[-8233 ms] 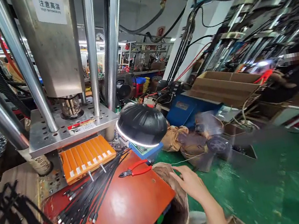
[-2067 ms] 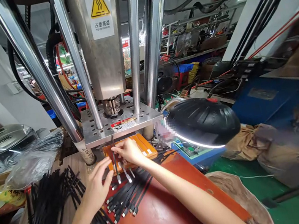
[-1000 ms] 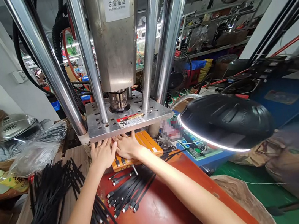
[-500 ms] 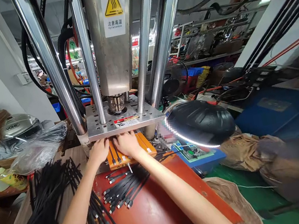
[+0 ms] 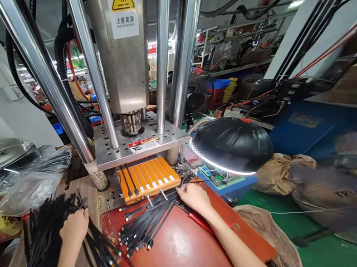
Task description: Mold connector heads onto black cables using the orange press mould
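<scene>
My left hand (image 5: 75, 230) is closed over the pile of black cables (image 5: 47, 248) on the left, its fingertips pressed together on a cable. At the far end of a smaller bundle of black USB cables (image 5: 143, 227), my right hand (image 5: 195, 199) pinches its thumb and fingers together; what lies between them is hidden. Red-handled pliers (image 5: 203, 224) lie just under and beside that hand. Beneath the press plate (image 5: 143, 151) sits an orange grooved block (image 5: 152, 181). Two black cables (image 5: 131, 178) lie in its left grooves, with their plugs toward me.
Thick steel columns (image 5: 47, 83) flank the press, whose housing bears a high-temperature label (image 5: 122, 7). A black lamp (image 5: 231, 140) hangs at right over a blue control box (image 5: 233, 188). A reddish board (image 5: 182, 252) covers the bench front; a helmet (image 5: 9, 154) stands left.
Both hands have come out from under the press plate. My left hand moved left to the cable pile, my right hand back and right to the bundle's end. The view shifted slightly.
</scene>
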